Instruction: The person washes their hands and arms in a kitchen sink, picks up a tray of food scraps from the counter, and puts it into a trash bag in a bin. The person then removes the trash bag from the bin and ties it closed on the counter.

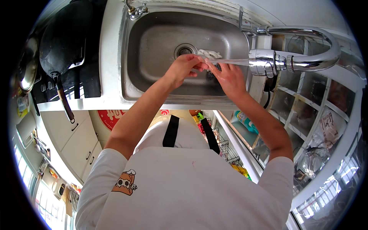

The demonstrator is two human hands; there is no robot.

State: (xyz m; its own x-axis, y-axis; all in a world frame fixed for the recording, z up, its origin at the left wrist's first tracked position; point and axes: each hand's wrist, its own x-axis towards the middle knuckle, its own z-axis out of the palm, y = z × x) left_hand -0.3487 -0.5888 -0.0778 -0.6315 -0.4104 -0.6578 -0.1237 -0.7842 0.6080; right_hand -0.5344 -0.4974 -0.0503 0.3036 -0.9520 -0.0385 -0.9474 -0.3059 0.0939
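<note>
Both of my hands are over the steel sink (153,42), where water runs from the tap's spout (262,62). My left hand (188,67) has loosely curled fingers, with its fingertips close to my right thumb. My right hand (230,80) is beside the stream, thumb stretched out and fingers apart, partly blurred. I make out nothing held in either hand. A white cloth (209,54) lies in the sink just beyond the fingertips, near the drain (185,50). Under my hands, a dark mesh-like scrubber (212,73) is partly hidden.
To the left, a black wok (65,42) with a wooden handle sits on the stove (90,82). A small second tap (135,11) stands at the sink's back left corner. Shelves with compartments (303,103) rise on the right. Below the counter are white cabinets (63,134).
</note>
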